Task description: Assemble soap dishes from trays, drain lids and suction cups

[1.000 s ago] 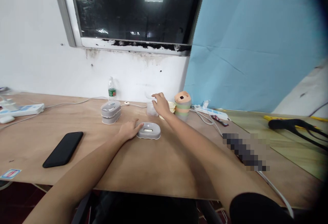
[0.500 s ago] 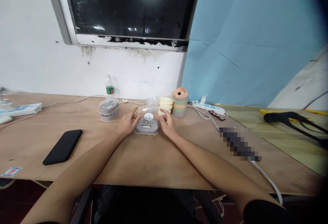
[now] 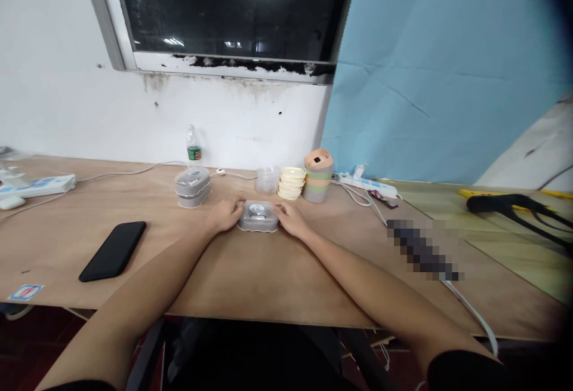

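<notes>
A clear lid (image 3: 257,208) with a round white label lies on a grey oval lunch box (image 3: 258,225) in front of me. My left hand (image 3: 226,215) grips the lid's left edge, fingers curled round its far corner. At the right edge my right hand (image 3: 290,219) grips the lid too, its fingertips on the rim. The fingertips partly hide the lid's sides. Whether the lid is fully seated, I cannot tell.
Left of the hands stands a grey two-tier lunch box (image 3: 192,188), with a bottle (image 3: 193,149) behind it. Clear cups (image 3: 267,179), stacked cream containers (image 3: 291,184) and an orange-topped stack (image 3: 317,176) stand behind. A black phone (image 3: 113,251) lies left; a power strip (image 3: 367,185) lies right.
The clear lid was tilted up over the grey lunch box and now lies flat on it. Both hands came down with it, and the view shifted slightly.
</notes>
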